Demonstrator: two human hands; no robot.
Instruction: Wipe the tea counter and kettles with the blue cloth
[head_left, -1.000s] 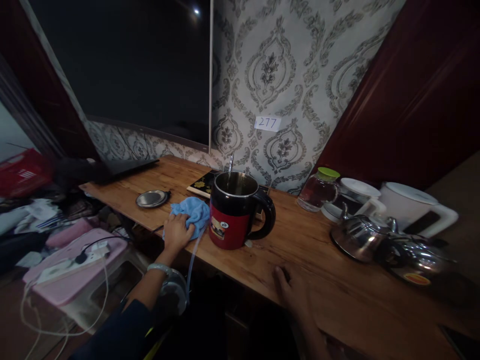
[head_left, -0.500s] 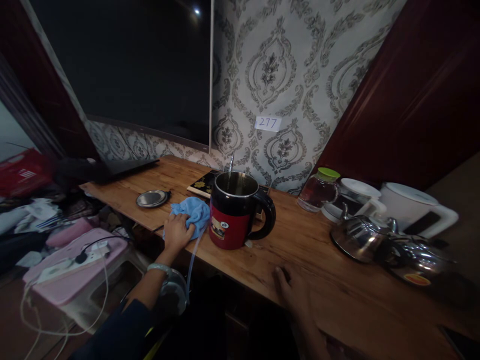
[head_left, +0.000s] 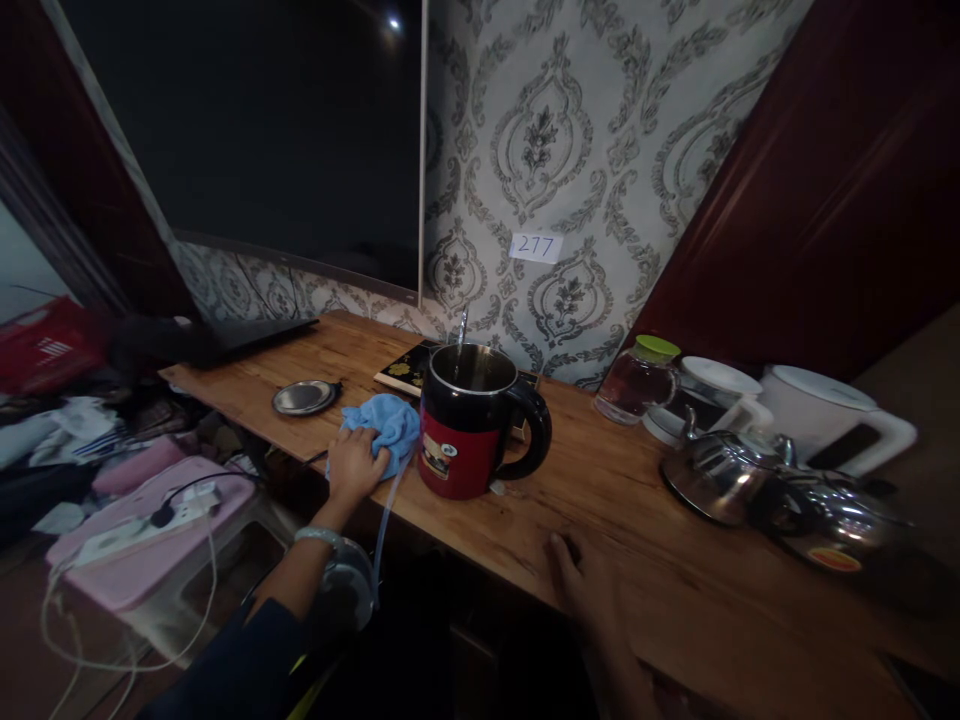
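My left hand (head_left: pixel 355 463) presses on a crumpled blue cloth (head_left: pixel 391 425), its fingers closed over the fabric at the table's front edge. Right beside the cloth stands a red and black electric kettle (head_left: pixel 461 450), upright and lidless, with its black handle turned to the right. A thin metal tube or handle (head_left: pixel 463 325) shows above its far rim; I cannot make out what it belongs to. My right hand (head_left: pixel 589 580) rests in shadow on the front edge of the wooden table (head_left: pixel 592 490), right of the kettle, thumb apart and nothing visible in it.
A round metal lid (head_left: pixel 306 397) lies left of the cloth. Behind the kettle is a black flat box (head_left: pixel 405 370). At right stand a green-lidded glass jug (head_left: pixel 637 380), white pitchers (head_left: pixel 817 410) and steel kettles (head_left: pixel 720 475). A pink stool (head_left: pixel 142 530) bears a power strip.
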